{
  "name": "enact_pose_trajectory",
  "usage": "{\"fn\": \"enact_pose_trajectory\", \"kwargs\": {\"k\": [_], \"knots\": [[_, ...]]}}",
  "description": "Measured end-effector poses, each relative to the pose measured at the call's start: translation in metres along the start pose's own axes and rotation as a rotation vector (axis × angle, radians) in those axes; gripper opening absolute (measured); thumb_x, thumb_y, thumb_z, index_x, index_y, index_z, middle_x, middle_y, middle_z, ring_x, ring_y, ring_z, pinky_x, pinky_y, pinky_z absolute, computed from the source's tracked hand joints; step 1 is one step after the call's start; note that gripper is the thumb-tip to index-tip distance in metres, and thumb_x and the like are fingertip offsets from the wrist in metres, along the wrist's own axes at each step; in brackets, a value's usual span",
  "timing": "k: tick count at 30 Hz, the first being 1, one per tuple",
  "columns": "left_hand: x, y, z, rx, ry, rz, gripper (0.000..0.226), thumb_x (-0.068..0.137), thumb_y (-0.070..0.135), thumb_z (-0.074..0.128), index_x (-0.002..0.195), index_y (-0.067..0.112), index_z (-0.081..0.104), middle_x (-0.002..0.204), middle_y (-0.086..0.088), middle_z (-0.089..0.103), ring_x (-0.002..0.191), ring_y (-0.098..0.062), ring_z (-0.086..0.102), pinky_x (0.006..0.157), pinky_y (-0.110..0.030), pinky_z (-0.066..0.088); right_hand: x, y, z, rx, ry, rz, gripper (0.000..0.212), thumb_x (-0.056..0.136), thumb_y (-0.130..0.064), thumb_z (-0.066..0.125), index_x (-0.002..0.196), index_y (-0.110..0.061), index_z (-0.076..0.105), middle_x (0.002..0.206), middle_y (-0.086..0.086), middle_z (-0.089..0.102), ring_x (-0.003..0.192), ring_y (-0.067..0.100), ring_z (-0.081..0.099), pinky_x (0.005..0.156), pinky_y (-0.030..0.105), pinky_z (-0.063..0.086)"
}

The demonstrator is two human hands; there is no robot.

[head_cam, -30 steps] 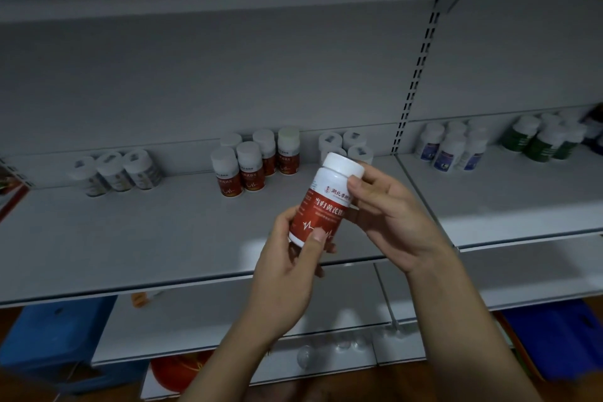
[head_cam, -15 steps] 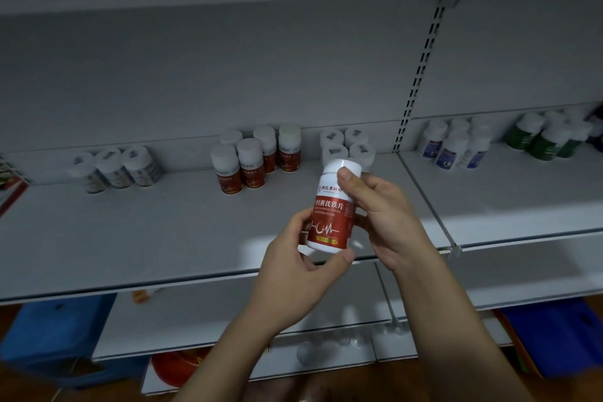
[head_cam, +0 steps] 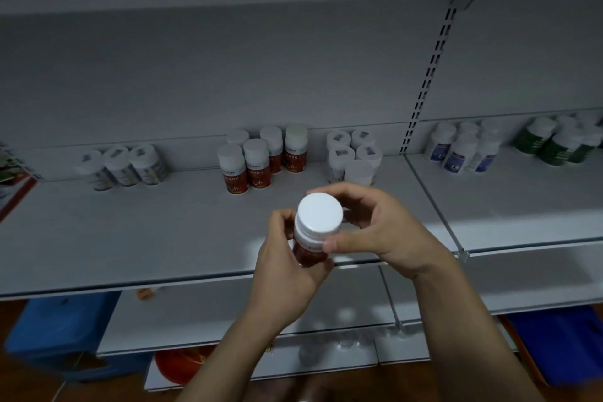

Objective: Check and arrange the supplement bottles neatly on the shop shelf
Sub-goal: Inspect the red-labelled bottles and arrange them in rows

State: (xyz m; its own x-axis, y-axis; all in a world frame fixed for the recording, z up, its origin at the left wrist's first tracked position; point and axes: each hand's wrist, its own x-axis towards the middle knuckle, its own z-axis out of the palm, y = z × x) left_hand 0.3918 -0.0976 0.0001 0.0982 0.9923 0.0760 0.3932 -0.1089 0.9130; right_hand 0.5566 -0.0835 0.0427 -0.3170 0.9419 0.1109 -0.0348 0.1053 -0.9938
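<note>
A red-labelled supplement bottle [head_cam: 318, 222] with a white cap is held in front of the middle shelf [head_cam: 130, 238], its cap tipped toward me. My left hand [head_cam: 287, 268] grips its lower body from the left. My right hand [head_cam: 378, 228] curls around the cap and neck, thumb on the near side. Behind it, several matching red-labelled bottles [head_cam: 257, 160] stand in a cluster at the back of the shelf.
White bottles with grey labels [head_cam: 127, 166] stand at back left, white-capped ones [head_cam: 355, 157] just behind my hands. On the right shelf section are blue-labelled [head_cam: 463, 150] and green bottles [head_cam: 561, 140]. Blue crates [head_cam: 55, 333] sit on the floor below.
The bottle has been tilted from label-facing to cap-facing me and lowered slightly. My right hand shifted from its side to wrap around the cap.
</note>
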Motion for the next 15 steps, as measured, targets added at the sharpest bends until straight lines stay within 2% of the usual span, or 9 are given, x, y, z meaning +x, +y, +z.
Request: {"fn": "enact_pose_trajectory", "kwargs": {"k": [3,6,9,12,15], "knots": [[-0.002,0.002,-0.001,-0.031,-0.018,-0.026,0.056,0.067,0.023,0.086,0.102,0.032,0.043,0.099,0.015,0.062,0.086,0.003,0.060,0.066,-0.010,0.045,0.004,0.003,0.003,0.068,0.161,0.026,0.046,0.073,-0.004,0.077,0.113,-0.022,0.065,0.109,-0.001,0.072,0.104,0.013,0.067,0.085,0.025,0.054],[-0.005,0.006,-0.002,-0.057,-0.008,-0.025,0.055,0.064,0.034,0.087,0.102,0.031,0.048,0.098,0.015,0.062,0.083,0.006,0.060,0.066,-0.009,0.046,0.008,0.008,0.006,0.173,0.334,0.093,0.029,0.089,-0.002,0.062,0.115,-0.015,0.065,0.097,0.000,0.073,0.089,0.012,0.068,0.071,0.024,0.056],[-0.006,0.006,-0.005,-0.044,-0.006,-0.033,0.057,0.062,0.037,0.087,0.102,0.033,0.048,0.098,0.017,0.060,0.083,0.013,0.056,0.065,-0.006,0.044,0.010,0.010,0.007,0.193,0.361,0.143,0.024,0.090,-0.003,0.059,0.111,-0.011,0.067,0.090,-0.003,0.074,0.081,0.008,0.068,0.063,0.021,0.053],[-0.005,0.000,-0.007,0.015,-0.006,-0.038,0.057,0.064,0.038,0.086,0.105,0.035,0.047,0.100,0.019,0.058,0.086,0.013,0.056,0.065,-0.006,0.046,0.012,0.012,0.007,0.118,0.383,0.175,0.024,0.088,-0.009,0.066,0.111,-0.009,0.068,0.095,0.005,0.073,0.082,0.011,0.069,0.066,0.024,0.056],[-0.002,-0.010,-0.010,0.070,0.008,-0.040,0.058,0.065,0.038,0.085,0.109,0.036,0.047,0.103,0.019,0.058,0.088,0.009,0.057,0.066,-0.007,0.046,0.017,0.013,0.009,-0.009,0.419,0.216,0.032,0.084,-0.018,0.073,0.114,-0.009,0.068,0.098,0.007,0.069,0.082,0.014,0.071,0.067,0.029,0.059]]}}
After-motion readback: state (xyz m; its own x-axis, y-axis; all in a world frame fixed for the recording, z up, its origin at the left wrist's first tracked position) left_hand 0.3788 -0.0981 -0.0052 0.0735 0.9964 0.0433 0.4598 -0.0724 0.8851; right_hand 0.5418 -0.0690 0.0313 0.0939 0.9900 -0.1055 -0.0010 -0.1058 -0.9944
